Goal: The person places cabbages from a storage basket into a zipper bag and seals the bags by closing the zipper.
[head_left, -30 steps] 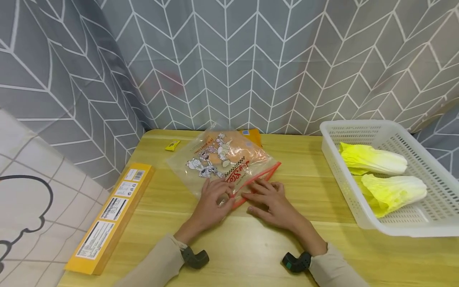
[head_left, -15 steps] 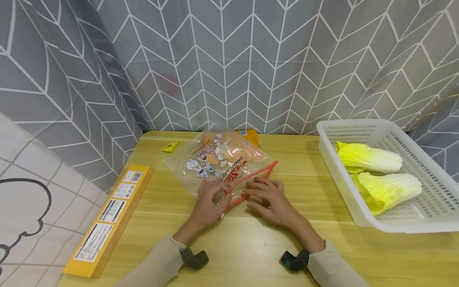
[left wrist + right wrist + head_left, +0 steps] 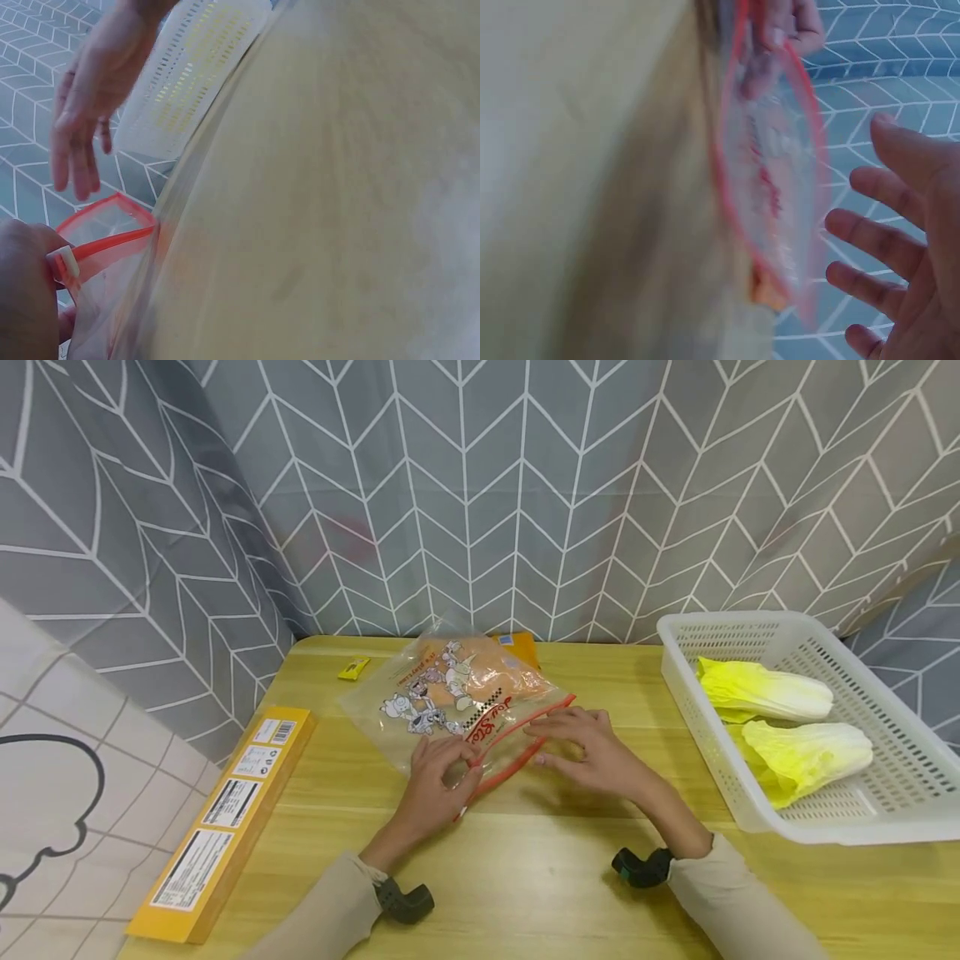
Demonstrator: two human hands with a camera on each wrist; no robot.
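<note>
A clear plastic zip bag [image 3: 517,714] with cartoon figures, red lettering and a red zip edge lies on the table. Something orange shows through it; whether inside or beneath, I cannot tell. My left hand [image 3: 438,781] pinches the near side of its mouth between thumb and fingers. In the left wrist view a white slider [image 3: 66,262] sits on the red strip beside that hand. My right hand [image 3: 588,756] is over the right part of the mouth. The right wrist view shows its fingers [image 3: 874,244] spread, apart from the parted red edges, holding nothing.
On the right stands a white perforated basket [image 3: 705,752] with two pieces of napa cabbage [image 3: 813,756]. A long yellow box [image 3: 225,827] with labels lies at the left. Behind the bag are a small yellow packet [image 3: 353,668] and an orange-yellow package [image 3: 522,647].
My right hand has come off the bag's edge and moved to the right, its fingers straighter. The left hand keeps its pinch, and the bag's mouth has parted with the lower red edge nearer me.
</note>
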